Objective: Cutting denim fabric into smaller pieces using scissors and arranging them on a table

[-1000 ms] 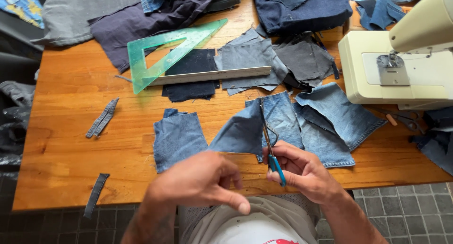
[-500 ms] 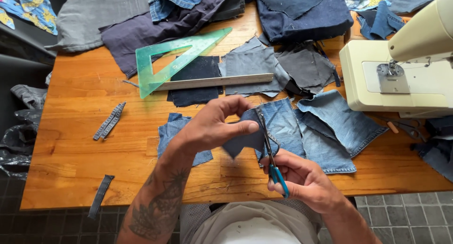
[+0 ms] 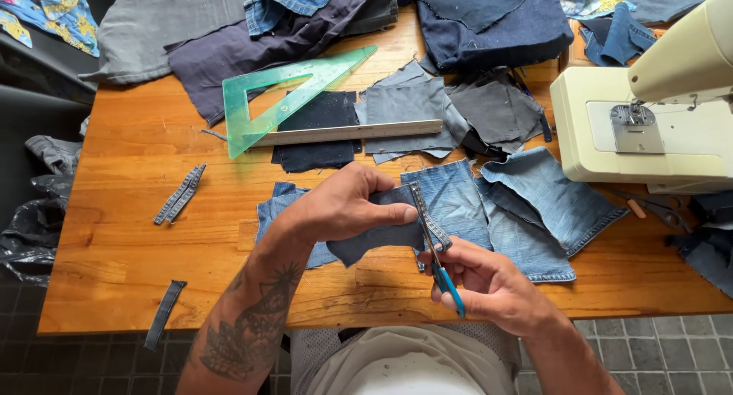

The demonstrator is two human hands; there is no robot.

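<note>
My left hand (image 3: 340, 206) pinches a dark denim piece (image 3: 374, 241) and holds it above the wooden table's (image 3: 114, 242) front edge. My right hand (image 3: 489, 284) grips scissors (image 3: 431, 238) with blue handles; the blades point away from me along the right edge of that piece, where a narrow seam strip hangs. Lighter blue denim pieces (image 3: 527, 212) lie on the table just beyond and to the right of both hands.
A green set square (image 3: 282, 97) and a long ruler (image 3: 347, 132) lie on dark and grey fabric pieces mid-table. A cream sewing machine (image 3: 649, 128) stands at the right. Seam strips (image 3: 180, 193) lie at the left, and clothes are heaped along the back.
My left hand rose from near my lap to the denim piece and took hold of it. The scissors stayed at the piece's right edge.
</note>
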